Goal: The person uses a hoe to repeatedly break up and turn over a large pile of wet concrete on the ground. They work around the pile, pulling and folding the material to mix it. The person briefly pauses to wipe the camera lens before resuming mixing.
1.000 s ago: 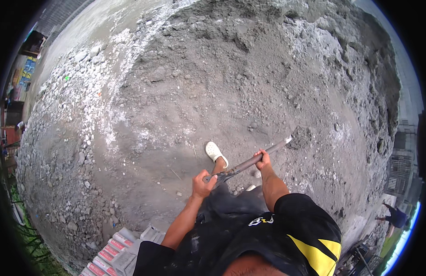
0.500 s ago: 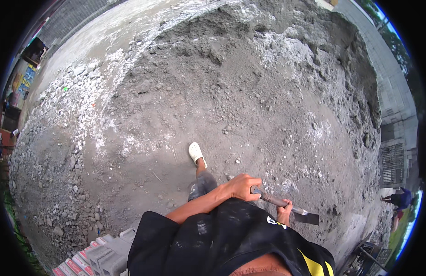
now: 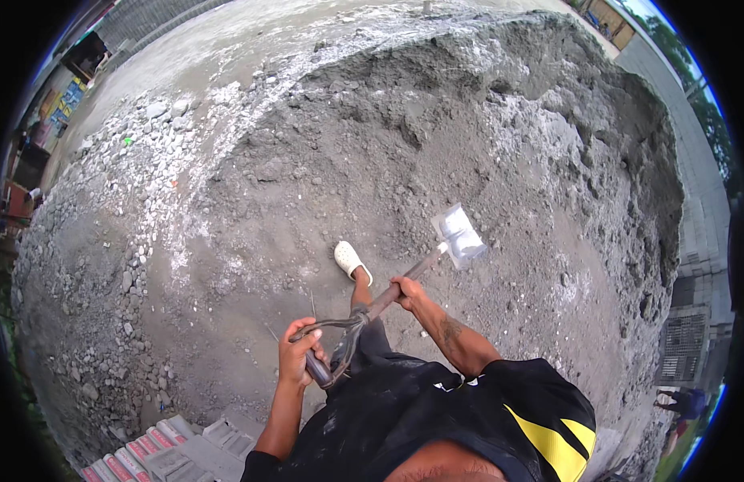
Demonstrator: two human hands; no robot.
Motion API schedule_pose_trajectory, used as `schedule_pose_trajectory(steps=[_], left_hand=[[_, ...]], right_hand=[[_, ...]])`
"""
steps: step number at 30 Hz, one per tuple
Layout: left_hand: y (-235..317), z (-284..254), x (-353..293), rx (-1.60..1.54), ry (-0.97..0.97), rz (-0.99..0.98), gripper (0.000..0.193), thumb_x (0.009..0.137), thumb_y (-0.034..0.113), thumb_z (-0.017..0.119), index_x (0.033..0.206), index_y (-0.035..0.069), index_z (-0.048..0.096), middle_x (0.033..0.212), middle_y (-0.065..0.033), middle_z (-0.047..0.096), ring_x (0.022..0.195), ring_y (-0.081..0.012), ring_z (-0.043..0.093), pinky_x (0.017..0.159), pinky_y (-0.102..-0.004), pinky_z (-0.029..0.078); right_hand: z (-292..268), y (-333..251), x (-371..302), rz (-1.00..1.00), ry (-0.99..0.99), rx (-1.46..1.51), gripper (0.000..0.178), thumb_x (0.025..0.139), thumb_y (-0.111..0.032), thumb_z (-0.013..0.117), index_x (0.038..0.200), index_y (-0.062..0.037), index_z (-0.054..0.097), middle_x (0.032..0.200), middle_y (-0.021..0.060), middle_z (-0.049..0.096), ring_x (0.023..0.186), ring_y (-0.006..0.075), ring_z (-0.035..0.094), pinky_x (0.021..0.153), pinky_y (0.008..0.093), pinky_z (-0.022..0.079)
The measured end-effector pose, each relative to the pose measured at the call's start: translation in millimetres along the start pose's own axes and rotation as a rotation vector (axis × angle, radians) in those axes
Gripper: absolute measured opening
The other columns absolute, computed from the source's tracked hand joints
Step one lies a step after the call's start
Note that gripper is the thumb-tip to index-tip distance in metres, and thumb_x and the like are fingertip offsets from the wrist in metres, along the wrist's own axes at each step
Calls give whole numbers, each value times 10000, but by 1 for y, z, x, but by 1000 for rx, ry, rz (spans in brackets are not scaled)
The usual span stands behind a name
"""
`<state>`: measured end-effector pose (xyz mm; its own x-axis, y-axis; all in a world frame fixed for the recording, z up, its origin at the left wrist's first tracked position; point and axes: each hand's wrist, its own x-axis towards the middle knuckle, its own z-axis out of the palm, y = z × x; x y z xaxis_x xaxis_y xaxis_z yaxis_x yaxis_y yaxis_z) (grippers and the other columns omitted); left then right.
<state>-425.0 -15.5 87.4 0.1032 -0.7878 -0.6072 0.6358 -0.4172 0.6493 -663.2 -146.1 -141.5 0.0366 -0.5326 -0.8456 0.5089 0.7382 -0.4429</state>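
The left hand [image 3: 301,353] was closed around the looped end grip of a long-handled shovel with a pale flat metal blade [image 3: 396,291], low in the picture and close to the person's body. The right hand [image 3: 407,290] was wrapped around the shaft farther up, about halfway toward the blade. The shovel ran diagonally up and to the right from the left hand, and its blade [image 3: 460,235] was held over the grey ground, its flat face showing pale and reflective; whether it touched the ground could not be told. Beyond the blade rose a large mound of grey sand and gravel [image 3: 484,120], filling most of the upper picture. A foot in a white slip-on shoe [image 3: 350,260] stood on the packed grey ground just left of the shaft. To the left lay a band of loose grey stones [image 3: 91,265]. At the bottom left edge sat grey concrete blocks with red-marked faces [image 3: 155,458].
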Motion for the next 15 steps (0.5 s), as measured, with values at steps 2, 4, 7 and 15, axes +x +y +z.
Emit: schedule_pose_trajectory(steps=[2,4,7,15], left_hand=[[18,-2,24,-171,129,-20,231,764,31,525,984,90,486,552,-21,409,434,-113,424,412,-303,386],[44,8,54,-239,166,18,221,772,40,510,984,99,493,550,-15,401,432,-112,413,414,-299,379],[74,12,61,-430,239,-8,229,771,39,493,989,106,500,549,-8,391,427,-119,400,417,-299,373],[136,38,114,-508,431,-27,284,723,135,477,1006,123,510,528,10,363,399,-114,349,400,-270,340]], right_hand=[[68,-33,23,-18,-8,-109,203,711,-74,613,835,26,488,736,106,505,607,223,528,538,371,486],[128,-84,46,-36,-4,-223,190,699,-73,624,801,6,486,708,89,501,603,213,526,556,399,494],[187,-147,40,3,-164,-311,241,685,-111,635,833,-7,476,680,91,525,592,209,548,567,389,501],[291,-204,143,157,56,22,124,743,-82,551,765,-8,453,589,68,455,460,182,474,446,334,465]])
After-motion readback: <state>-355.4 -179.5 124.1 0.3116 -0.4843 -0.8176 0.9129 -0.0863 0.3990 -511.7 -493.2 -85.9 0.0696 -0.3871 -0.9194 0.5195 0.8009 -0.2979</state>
